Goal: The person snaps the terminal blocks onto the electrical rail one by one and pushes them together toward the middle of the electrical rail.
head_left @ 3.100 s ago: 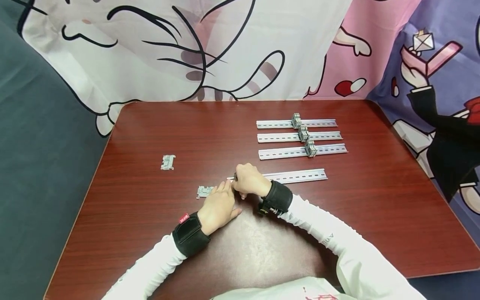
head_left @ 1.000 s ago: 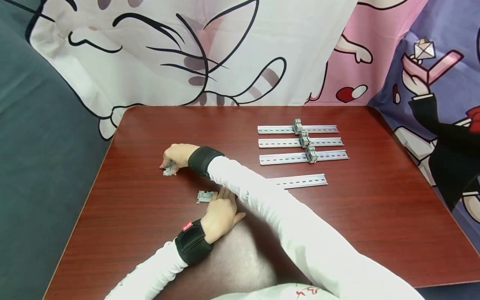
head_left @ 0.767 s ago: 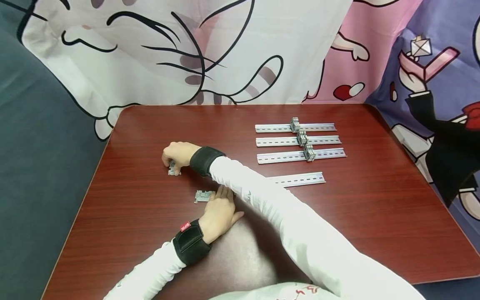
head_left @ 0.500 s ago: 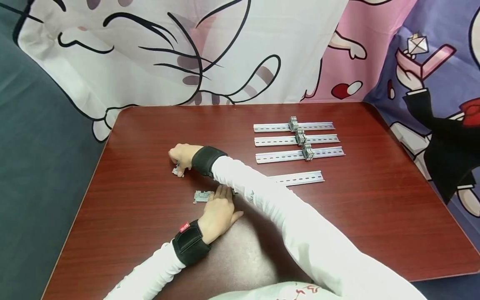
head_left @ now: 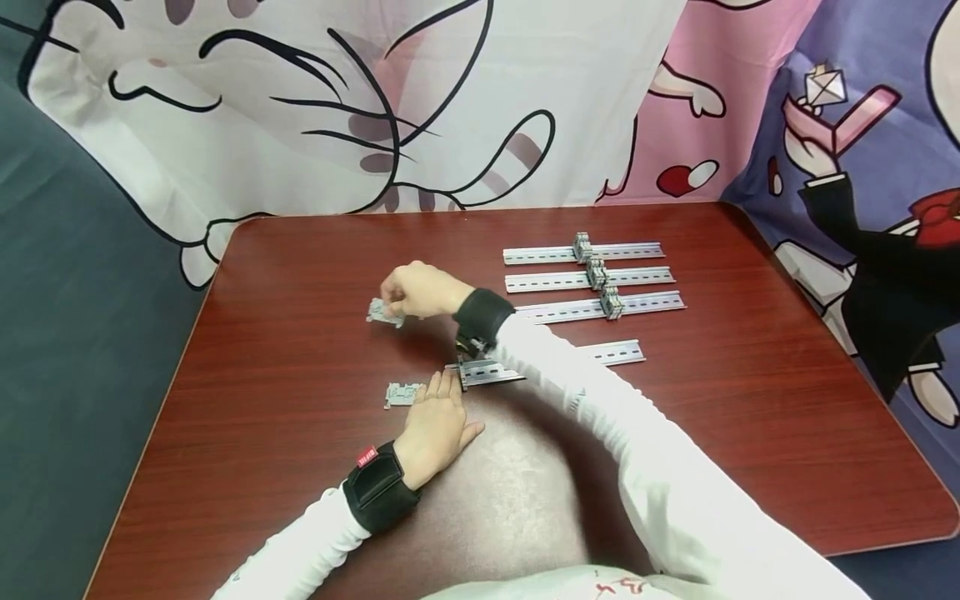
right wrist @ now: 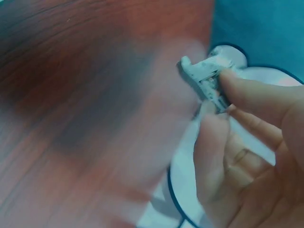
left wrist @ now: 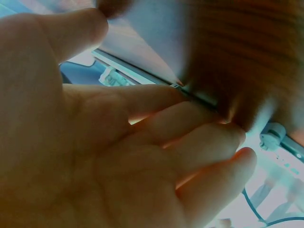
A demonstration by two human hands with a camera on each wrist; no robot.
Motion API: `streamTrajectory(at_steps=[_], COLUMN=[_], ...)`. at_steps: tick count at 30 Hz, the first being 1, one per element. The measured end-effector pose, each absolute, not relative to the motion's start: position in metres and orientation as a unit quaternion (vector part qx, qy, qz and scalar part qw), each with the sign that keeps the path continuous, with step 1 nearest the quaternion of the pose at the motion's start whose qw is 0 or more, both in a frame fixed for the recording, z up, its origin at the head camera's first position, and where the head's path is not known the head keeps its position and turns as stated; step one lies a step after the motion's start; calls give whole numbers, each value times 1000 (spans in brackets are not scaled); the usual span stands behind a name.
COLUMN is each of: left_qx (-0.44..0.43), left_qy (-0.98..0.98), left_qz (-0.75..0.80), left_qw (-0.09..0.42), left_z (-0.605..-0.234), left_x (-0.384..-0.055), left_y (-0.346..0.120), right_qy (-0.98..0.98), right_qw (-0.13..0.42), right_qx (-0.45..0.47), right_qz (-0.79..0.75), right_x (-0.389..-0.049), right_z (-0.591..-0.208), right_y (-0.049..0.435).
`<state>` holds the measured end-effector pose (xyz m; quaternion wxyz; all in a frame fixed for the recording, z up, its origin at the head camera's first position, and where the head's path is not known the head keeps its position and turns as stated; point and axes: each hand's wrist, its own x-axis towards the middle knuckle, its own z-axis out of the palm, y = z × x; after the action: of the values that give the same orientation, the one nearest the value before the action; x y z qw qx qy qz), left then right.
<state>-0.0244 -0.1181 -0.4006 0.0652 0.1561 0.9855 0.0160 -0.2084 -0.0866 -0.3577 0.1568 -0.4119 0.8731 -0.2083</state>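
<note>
My right hand (head_left: pixel 423 290) pinches a pale grey-green DIN rail terminal block (head_left: pixel 384 313) between thumb and fingertips, raised over the left half of the table. In the right wrist view the same terminal block (right wrist: pixel 204 78) shows its notched edge outward. My left hand (head_left: pixel 435 425) lies with straight fingers at the left end of the nearest slotted metal DIN rail (head_left: pixel 618 352). The right forearm hides part of that rail. Another terminal block (head_left: pixel 402 394) lies flat on the table beside the left fingertips. The left wrist view shows the left hand's palm (left wrist: pixel 109 152) and extended fingers.
Three more DIN rails lie in rows behind: a far one (head_left: pixel 630 250), a middle one (head_left: pixel 645 275) and a nearer one (head_left: pixel 652 302). Each carries grey terminal blocks (head_left: pixel 611 302) near its middle. The brown table (head_left: pixel 262 400) ends at a printed curtain (head_left: pixel 465 100).
My right hand went from the near rail to the terminal block at the far left, took hold of it, and has lifted it back rightward. The left hand has stayed almost in place.
</note>
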Motion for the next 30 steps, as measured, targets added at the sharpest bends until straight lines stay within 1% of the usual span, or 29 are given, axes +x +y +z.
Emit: streamTrajectory(at_steps=[2,6,10,14,18,21,25,30], left_qx=[155,148,143,144,143,143,144,146], left_qy=[985,984,984,985,985,986,986,985], left_qz=[16,26,30,31,29,25,22,20], left_qw=[74,94,96,91,90,83,81,88], left_z=[-401,-401,-402,-402,-403,-403,-403,-403], left_x=[-24,-23,-23,-23,-23,-23,-24,-26], left_y=[-118,-117,-117,-118,-118,-118,-117,-116], right_qy=[877,893,900,905,912,918,931,933], right_qw=[165,180,212,225,210,203,188,193], right_qx=[-391,-325,-280,-269,-270,-249,-215,-195], right_qz=[-225,-254,-258,-241,-226,-234,-229,-233], right_x=[-207,-196,-176,-153,-134,-125,-121,-119], right_z=[-349,-349,-356,-367,-372,-373,-376,-382], right_y=[-66,-27,4,25,34,33,28,24])
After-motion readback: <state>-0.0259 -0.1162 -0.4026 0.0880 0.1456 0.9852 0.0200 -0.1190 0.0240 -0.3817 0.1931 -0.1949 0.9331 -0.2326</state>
